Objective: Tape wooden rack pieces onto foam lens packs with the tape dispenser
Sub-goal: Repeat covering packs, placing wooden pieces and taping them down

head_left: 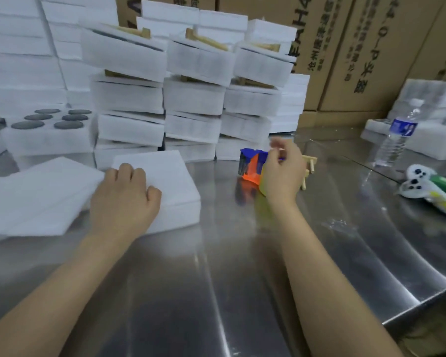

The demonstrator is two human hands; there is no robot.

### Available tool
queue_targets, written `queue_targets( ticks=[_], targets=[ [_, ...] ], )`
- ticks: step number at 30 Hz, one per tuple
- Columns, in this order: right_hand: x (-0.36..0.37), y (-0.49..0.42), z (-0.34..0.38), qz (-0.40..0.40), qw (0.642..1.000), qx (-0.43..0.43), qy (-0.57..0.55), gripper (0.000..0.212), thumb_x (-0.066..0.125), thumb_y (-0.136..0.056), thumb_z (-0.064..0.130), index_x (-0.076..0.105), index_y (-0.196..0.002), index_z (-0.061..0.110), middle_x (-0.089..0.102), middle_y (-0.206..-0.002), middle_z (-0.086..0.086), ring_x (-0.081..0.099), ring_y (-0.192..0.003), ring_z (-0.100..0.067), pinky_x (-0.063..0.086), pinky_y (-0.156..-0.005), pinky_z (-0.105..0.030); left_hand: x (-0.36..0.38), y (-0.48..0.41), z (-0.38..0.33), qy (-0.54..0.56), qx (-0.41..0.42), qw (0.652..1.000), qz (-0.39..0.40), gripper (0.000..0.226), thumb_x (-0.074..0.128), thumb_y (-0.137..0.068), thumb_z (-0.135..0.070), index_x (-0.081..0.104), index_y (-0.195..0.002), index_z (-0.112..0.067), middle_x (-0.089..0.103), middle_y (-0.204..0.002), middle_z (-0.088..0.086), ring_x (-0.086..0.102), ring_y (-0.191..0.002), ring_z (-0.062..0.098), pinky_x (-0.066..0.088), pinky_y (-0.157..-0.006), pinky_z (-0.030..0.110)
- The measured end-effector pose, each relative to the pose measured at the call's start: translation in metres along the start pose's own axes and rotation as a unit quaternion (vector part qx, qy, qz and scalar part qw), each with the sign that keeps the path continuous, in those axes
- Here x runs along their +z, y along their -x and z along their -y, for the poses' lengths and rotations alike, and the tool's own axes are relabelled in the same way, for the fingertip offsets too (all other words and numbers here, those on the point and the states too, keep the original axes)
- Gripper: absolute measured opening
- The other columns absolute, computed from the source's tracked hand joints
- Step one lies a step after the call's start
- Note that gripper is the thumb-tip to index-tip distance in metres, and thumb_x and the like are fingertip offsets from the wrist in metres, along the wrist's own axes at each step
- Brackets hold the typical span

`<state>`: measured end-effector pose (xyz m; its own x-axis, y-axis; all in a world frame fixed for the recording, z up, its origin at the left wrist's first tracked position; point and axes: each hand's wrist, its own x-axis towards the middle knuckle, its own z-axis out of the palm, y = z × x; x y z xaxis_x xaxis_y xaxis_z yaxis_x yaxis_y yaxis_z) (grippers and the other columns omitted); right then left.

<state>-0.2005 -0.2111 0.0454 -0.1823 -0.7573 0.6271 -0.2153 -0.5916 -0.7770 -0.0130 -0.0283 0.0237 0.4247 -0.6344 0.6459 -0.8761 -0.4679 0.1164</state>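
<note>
The steel table (242,279) takes up most of what I see from here, with stacks (129,96) of finished foam packs along its far edge, several topped with wooden pieces. One bare pack (175,176) lies flat near the person, just left of centre. The left hand (125,195) rests on its near corner with the fingers curled under; I cannot tell whether they hook anything or only press. To the right, well apart from the pack, stands the orange and blue dispenser (250,167). The right hand (281,173) reaches over it, thumb and forefinger drawn into a narrow pinch, though blur hides what, if anything, they hold. A loose rack piece (310,167) lies on the table just behind that hand. The step looks like fetching the tools. To do it well, I would bring the rack piece across first and seat it square on the pack. I would keep the left hand pressing so the light foam cannot slide, then run the tape flat over wood and foam together.
</note>
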Motion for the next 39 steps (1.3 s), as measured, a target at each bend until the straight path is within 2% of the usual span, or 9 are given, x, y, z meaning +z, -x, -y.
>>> queue_targets(
  ticks=[3,6,12,16,20,26,31,34,39],
  targets=[
    [-0.030,-0.027,-0.041,-0.124,0.978,0.156,0.064,0.035,0.044,-0.091,0.005,0.063,-0.117,0.019,0.061,-0.121,0.003,0.056,-0.112,-0.018,0.041,-0.088,-0.025,0.000,0.002,-0.002,0.001,0.001,1.000,-0.003,0.051,0.022,-0.081,-0.033,0.055,-0.081,0.006,0.051,-0.086,0.026,0.048,-0.083,0.040,0.041,-0.058,0.045],
    [-0.044,-0.036,-0.081,-0.049,0.950,0.240,0.192,0.035,0.044,-0.095,0.006,0.059,-0.127,0.011,0.053,-0.132,-0.013,0.049,-0.122,-0.032,0.040,-0.099,-0.040,0.000,0.005,-0.001,0.000,0.007,1.000,-0.019,0.044,0.025,-0.083,-0.031,0.053,-0.077,0.003,0.049,-0.081,0.025,0.047,-0.079,0.039,0.040,-0.053,0.043],
    [-0.042,-0.054,-0.102,0.097,0.941,0.208,0.249,0.027,0.054,-0.092,0.015,0.067,-0.110,0.001,0.064,-0.115,-0.024,0.059,-0.109,-0.039,0.047,-0.086,-0.036,0.001,0.006,0.000,-0.001,0.007,0.999,-0.033,0.038,0.029,-0.084,-0.028,0.052,-0.076,0.001,0.049,-0.080,0.022,0.048,-0.079,0.039,0.039,-0.051,0.042],
    [-0.042,-0.067,-0.107,0.112,0.928,0.205,0.291,0.021,0.056,-0.086,0.009,0.070,-0.097,-0.003,0.066,-0.104,-0.026,0.063,-0.098,-0.040,0.050,-0.083,-0.038,0.002,0.007,0.000,-0.016,0.009,0.999,-0.032,0.033,0.031,-0.085,-0.026,0.051,-0.075,-0.001,0.049,-0.079,0.020,0.047,-0.075,0.036,0.035,-0.050,0.039],
    [-0.045,-0.072,-0.104,0.074,0.929,0.308,0.192,0.011,0.070,-0.074,0.011,0.068,-0.077,0.001,0.067,-0.083,-0.018,0.066,-0.063,-0.030,0.048,-0.036,-0.027,0.004,0.006,0.001,-0.005,-0.013,0.999,-0.030,0.033,0.031,-0.084,-0.028,0.050,-0.076,-0.002,0.050,-0.081,0.016,0.046,-0.078,0.035,0.039,-0.048,0.038],
    [-0.042,-0.074,-0.104,-0.001,0.907,0.414,-0.073,0.003,0.061,-0.084,0.002,0.063,-0.085,0.004,0.066,-0.076,-0.010,0.062,-0.050,-0.012,0.054,-0.056,-0.021,0.004,0.006,0.001,-0.001,-0.012,0.999,-0.035,0.032,0.032,-0.083,-0.029,0.050,-0.076,-0.003,0.050,-0.082,0.014,0.045,-0.078,0.033,0.041,-0.049,0.039],
    [-0.036,-0.069,-0.085,-0.035,0.955,0.287,-0.063,0.014,0.062,-0.086,0.007,0.073,-0.086,0.017,0.067,-0.064,0.004,0.066,-0.064,-0.007,0.055,-0.085,-0.027,0.004,0.006,0.003,0.005,-0.017,0.999,-0.038,0.031,0.033,-0.083,-0.029,0.050,-0.077,-0.004,0.050,-0.082,0.012,0.045,-0.079,0.033,0.043,-0.050,0.039],
    [-0.037,-0.060,-0.066,-0.057,0.986,0.157,-0.031,0.018,0.059,-0.088,0.012,0.075,-0.095,0.016,0.071,-0.067,0.000,0.062,-0.058,0.000,0.052,-0.071,-0.019,0.004,0.006,0.003,0.009,-0.015,0.999,-0.043,0.033,0.031,-0.084,-0.031,0.050,-0.077,-0.005,0.050,-0.082,0.011,0.045,-0.077,0.031,0.042,-0.050,0.038],
    [-0.030,-0.039,-0.031,-0.067,0.996,-0.051,-0.022,0.021,0.061,-0.090,0.015,0.075,-0.107,0.013,0.071,-0.077,-0.004,0.053,-0.062,-0.006,0.048,-0.066,-0.028,0.001,0.006,0.001,0.025,-0.018,0.999,-0.039,0.033,0.033,-0.084,-0.031,0.054,-0.081,-0.006,0.054,-0.079,0.009,0.048,-0.075,0.030,0.041,-0.052,0.036]
  ],
)
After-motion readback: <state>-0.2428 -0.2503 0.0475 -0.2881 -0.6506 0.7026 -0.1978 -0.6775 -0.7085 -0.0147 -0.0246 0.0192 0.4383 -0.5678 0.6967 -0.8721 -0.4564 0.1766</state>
